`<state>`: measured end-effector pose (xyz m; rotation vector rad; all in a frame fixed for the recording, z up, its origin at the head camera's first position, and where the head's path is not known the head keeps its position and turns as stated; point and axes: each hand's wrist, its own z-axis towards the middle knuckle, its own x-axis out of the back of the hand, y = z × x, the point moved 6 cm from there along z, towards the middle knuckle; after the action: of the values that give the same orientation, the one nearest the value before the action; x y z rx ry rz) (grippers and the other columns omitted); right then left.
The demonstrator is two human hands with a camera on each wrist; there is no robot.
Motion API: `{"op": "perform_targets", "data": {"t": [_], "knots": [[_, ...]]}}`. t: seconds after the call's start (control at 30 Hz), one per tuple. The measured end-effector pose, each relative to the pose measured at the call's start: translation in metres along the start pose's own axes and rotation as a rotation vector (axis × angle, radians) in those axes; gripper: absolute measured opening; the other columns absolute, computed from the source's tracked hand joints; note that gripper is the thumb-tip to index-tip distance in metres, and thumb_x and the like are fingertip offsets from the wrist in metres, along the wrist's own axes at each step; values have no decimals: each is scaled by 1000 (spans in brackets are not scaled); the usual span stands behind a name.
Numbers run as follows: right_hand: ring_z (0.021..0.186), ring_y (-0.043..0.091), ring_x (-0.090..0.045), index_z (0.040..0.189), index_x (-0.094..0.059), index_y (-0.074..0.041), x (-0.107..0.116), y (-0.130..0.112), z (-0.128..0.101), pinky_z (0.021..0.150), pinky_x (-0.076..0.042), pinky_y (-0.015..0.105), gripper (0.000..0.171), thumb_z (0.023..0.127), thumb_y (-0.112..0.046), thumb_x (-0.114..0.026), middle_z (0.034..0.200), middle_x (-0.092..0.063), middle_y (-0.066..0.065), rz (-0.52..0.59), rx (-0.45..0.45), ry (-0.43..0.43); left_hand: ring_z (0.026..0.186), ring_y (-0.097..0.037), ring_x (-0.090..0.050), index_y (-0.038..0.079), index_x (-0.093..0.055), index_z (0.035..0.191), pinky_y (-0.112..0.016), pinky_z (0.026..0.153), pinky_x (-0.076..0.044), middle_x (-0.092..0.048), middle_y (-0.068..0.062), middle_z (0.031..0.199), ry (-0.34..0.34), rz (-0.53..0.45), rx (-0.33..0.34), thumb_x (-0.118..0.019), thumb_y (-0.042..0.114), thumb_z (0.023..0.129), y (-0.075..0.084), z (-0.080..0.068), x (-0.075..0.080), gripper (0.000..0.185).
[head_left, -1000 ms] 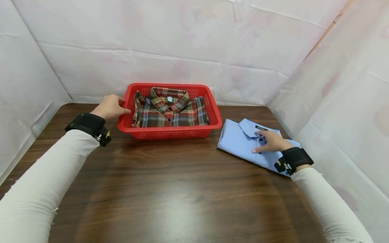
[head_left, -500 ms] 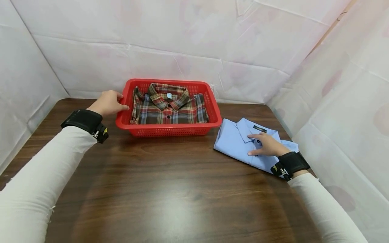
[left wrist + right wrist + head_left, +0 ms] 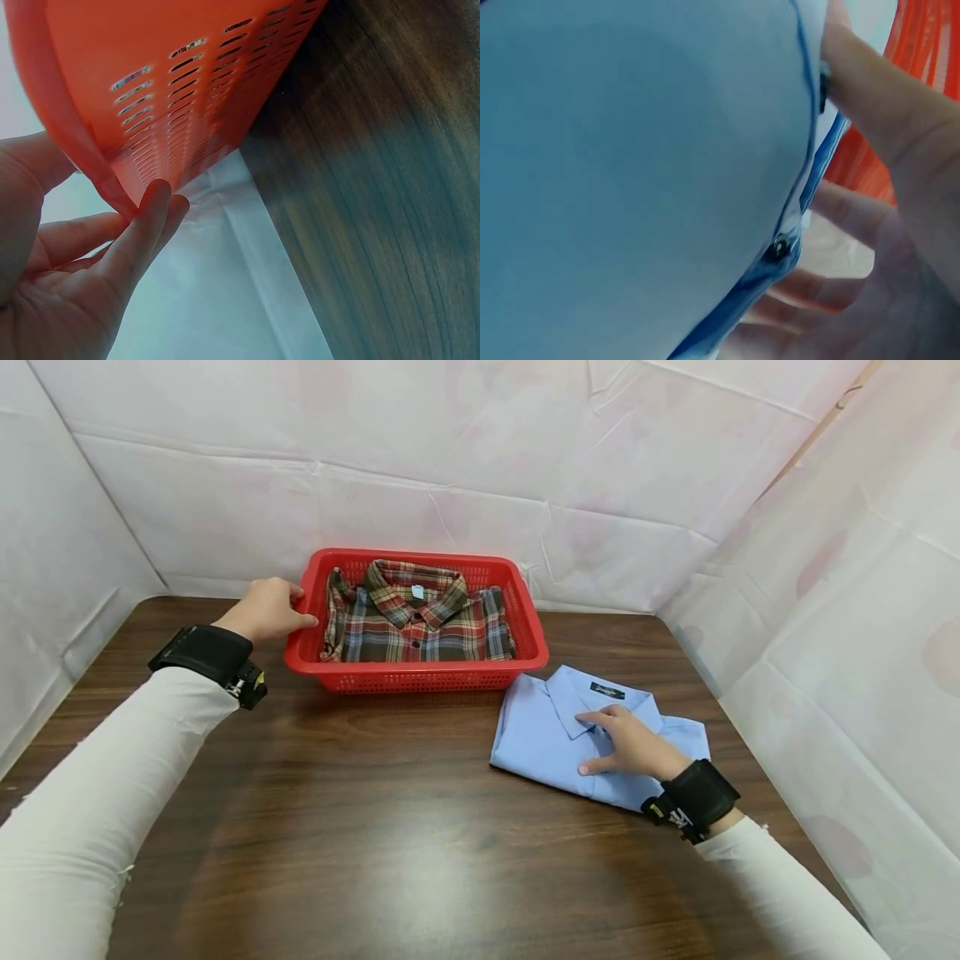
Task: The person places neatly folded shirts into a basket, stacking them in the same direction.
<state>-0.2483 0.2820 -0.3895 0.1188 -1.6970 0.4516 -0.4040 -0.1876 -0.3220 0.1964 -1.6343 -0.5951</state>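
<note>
My left hand (image 3: 262,610) grips the left rim of a red plastic basket (image 3: 412,680). Its thumb lies over the rim, and the left wrist view shows fingertips (image 3: 155,196) at the rim's edge. Inside the basket lies a folded plaid shirt (image 3: 450,639), collar toward the back wall. My right hand (image 3: 633,745) rests on a folded light-blue shirt (image 3: 536,735) on the table, thumb and fingers spread over its buttoned front below the collar. In the right wrist view the blue cloth (image 3: 645,165) fills the left side, and the fingers go partly behind the button edge.
The brown wooden table (image 3: 360,843) reaches back to a white sheeted wall (image 3: 420,460), with the basket close against it. Another sheet (image 3: 862,677) hangs along the right side. The blue shirt's back left corner sits right at the basket's front right corner.
The blue shirt has slid left and nearer to me under my right hand, closer to the basket. My left hand has stayed on the basket rim; the view has tilted slightly.
</note>
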Motion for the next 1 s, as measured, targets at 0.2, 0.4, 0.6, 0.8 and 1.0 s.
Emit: {"op": "perform_targets", "data": {"t": [0.2,0.4,0.6,0.8,1.0], "knots": [[107,37,-56,133,-55,-1,-5,-24,-5,88,-51,51,81,71,-45,-82,121,-55,30,0,5,-10,66,-23,-68,-17,-53,120,-40,65,-57,-66,-35,99,-1,-6,-2,-62,15,90,1,-1,0,45],[104,34,-57,132,-57,-3,-6,-35,-16,84,-53,48,79,70,-46,-82,119,-56,28,-6,10,-8,69,-25,-68,-18,-51,123,-40,66,-57,-65,-35,102,-4,-11,10,-63,16,90,2,0,-3,49],[103,29,-57,131,-58,-7,-11,-59,-28,82,-53,42,79,66,-46,-84,118,-55,22,-1,74,-27,68,-25,-68,-18,-51,123,-41,68,-58,-65,-35,102,-16,-9,3,-63,16,90,3,0,0,48],[102,26,-56,130,-59,-7,-18,-90,-28,83,-52,40,78,67,-44,-84,119,-56,21,-22,152,-16,65,-21,-67,-16,-55,119,-39,66,-57,-66,-34,98,-8,-2,-6,-63,15,90,3,0,0,44],[108,29,-56,132,-57,-7,-26,-122,-17,90,-51,43,78,68,-45,-83,124,-54,23,-11,207,-27,64,-19,-66,-16,-54,120,-38,64,-57,-66,-33,97,-28,-16,4,-62,15,91,1,0,1,44]]}}
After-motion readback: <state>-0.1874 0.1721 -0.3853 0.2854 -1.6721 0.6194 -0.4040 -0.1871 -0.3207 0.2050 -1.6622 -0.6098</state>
